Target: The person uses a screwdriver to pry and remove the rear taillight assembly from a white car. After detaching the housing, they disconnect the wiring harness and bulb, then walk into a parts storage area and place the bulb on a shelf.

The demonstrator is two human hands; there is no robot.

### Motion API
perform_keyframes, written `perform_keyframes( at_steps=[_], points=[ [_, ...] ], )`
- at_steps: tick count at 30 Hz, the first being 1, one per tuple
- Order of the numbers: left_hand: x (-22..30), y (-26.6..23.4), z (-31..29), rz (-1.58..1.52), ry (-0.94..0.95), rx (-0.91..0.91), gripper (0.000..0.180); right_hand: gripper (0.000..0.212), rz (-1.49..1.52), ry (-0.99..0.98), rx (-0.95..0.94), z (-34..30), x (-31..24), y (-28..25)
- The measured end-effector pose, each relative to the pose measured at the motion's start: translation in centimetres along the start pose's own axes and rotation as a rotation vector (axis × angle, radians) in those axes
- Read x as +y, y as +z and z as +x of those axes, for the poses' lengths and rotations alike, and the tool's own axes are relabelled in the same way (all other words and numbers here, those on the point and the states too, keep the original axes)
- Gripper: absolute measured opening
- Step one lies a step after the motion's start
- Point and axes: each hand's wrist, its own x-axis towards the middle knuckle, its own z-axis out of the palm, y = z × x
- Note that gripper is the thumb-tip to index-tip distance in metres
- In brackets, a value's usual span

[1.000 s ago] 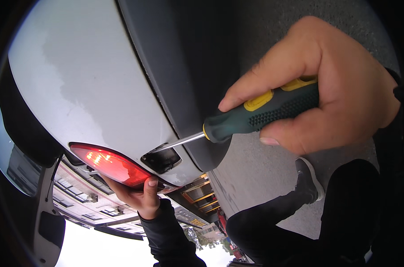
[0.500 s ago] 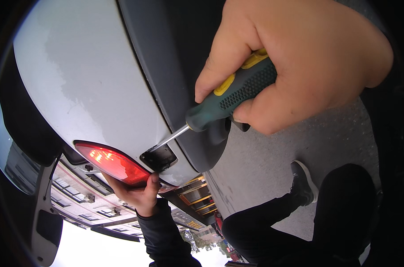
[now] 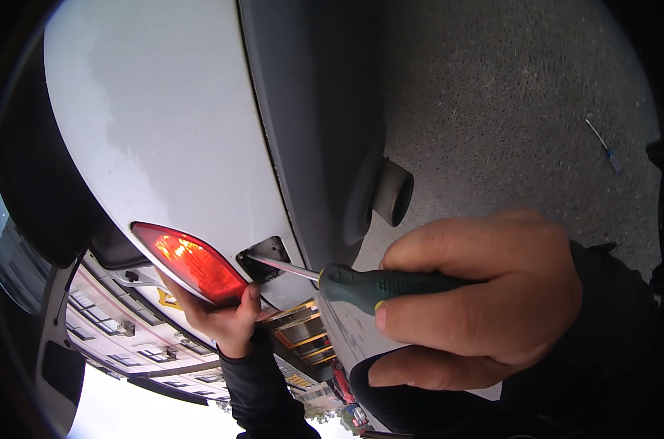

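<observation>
My right hand (image 3: 486, 300) grips a screwdriver (image 3: 368, 287) with a dark green, textured handle. Its metal shaft reaches into a dark rectangular recess (image 3: 272, 256) in the white car body panel (image 3: 178, 124); the tip looks set against the recess's left side. Beside that recess is a red tail light (image 3: 189, 262), lit or shining brightly. My left hand (image 3: 226, 322) holds the lamp at its lower edge, thumb at the corner near the recess, with the other fingers partly hidden behind it.
A dark grey bumper (image 3: 314, 132) runs alongside the panel, and an exhaust pipe (image 3: 394, 192) juts out past it. Another screwdriver (image 3: 612, 157) with a blue handle lies on the asphalt (image 3: 508, 95) at the right. A building (image 3: 142, 329) stands beyond the car.
My right hand has swung downward, levelling the screwdriver's handle while the shaft stays in the recess. The view has shifted, bringing the exhaust pipe and ground screwdriver into sight. My left hand keeps its hold.
</observation>
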Motion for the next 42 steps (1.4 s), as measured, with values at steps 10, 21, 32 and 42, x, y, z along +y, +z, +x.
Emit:
perform_keyframes(
  at_steps=[10,21,32,42],
  points=[
    [1.7,2.2,4.5,0.195,0.52,-0.155,0.11,0.024,0.013,0.127,-0.242,8.1,2.8,-2.2],
    [1.1,2.4,0.3,0.077,0.119,-0.074,0.12,0.023,-0.034,0.113,-0.272,7.9,1.9,-4.0],
    [0.6,1.1,0.5,0.079,0.108,-0.038,0.121,0.023,0.128,-0.003,0.007,-3.2,-1.7,-2.4],
    [1.0,1.2,-0.9,0.056,-0.011,0.018,0.122,0.027,0.261,0.002,0.029,-5.4,-0.5,-3.5]
  ],
)
